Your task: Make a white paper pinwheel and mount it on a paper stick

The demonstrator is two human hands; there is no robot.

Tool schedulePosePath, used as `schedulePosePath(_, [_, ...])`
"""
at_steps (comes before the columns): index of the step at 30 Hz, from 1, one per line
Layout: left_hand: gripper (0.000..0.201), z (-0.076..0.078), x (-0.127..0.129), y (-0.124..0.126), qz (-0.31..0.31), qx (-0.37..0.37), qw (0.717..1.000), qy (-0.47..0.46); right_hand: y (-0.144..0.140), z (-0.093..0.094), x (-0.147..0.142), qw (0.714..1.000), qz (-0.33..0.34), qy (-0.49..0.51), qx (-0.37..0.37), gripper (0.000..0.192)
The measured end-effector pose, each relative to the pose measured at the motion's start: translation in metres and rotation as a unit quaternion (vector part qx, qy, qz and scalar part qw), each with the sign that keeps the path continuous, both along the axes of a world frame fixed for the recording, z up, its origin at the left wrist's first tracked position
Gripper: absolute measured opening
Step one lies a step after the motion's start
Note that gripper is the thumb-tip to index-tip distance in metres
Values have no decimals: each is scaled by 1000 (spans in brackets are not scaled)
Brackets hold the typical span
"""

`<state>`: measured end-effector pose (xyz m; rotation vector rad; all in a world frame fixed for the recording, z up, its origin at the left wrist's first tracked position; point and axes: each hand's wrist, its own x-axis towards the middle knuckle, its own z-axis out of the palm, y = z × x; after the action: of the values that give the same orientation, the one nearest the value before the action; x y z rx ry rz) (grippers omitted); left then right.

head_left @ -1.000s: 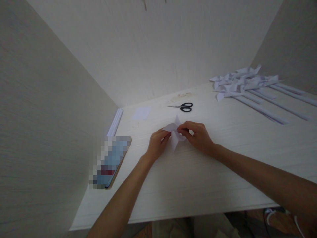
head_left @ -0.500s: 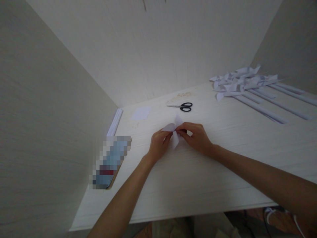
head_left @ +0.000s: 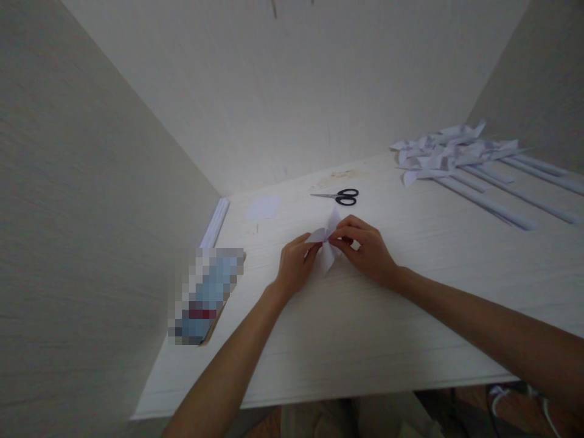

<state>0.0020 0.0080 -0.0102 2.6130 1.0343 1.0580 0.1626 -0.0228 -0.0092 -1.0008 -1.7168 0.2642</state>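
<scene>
A small white folded paper piece [head_left: 327,255] with pointed flaps is pinched between both hands just above the white table [head_left: 365,328]. My left hand [head_left: 295,265] grips its left flap. From the right, my right hand [head_left: 365,249] pinches its middle with thumb and forefinger. One flap points up toward the black-handled scissors [head_left: 340,196], which lie behind the hands.
A small white paper square [head_left: 263,207] lies at the back left. Rolled paper sticks [head_left: 216,221] lie along the left wall, with a blurred flat object [head_left: 204,295] in front. Several paper pinwheels on sticks [head_left: 460,159] are piled at the back right. Walls enclose the table on three sides.
Both hands have shifted slightly up and right with the paper piece, and its flaps are gathered tighter between the fingers. Part of the shift comes from the camera moving.
</scene>
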Motion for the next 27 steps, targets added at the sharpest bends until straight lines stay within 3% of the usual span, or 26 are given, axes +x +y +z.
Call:
schedulePosePath(8, [20, -1, 0, 1, -10, -30, 999, 0, 3, -2, 0, 1000, 13, -7, -23, 11])
schedulePosePath(15, [19, 1, 1, 1, 6, -66, 998, 7, 2, -4, 0, 999, -21, -31, 2, 8])
schedulePosePath(20, [19, 5, 2, 0, -5, -145, 987, -70, 1, -3, 1, 998, -57, -36, -3, 6])
schedulePosePath(27, [17, 8, 2, 2, -11, -247, 954, -171, 2, -2, 1, 998, -37, -46, -20, 4])
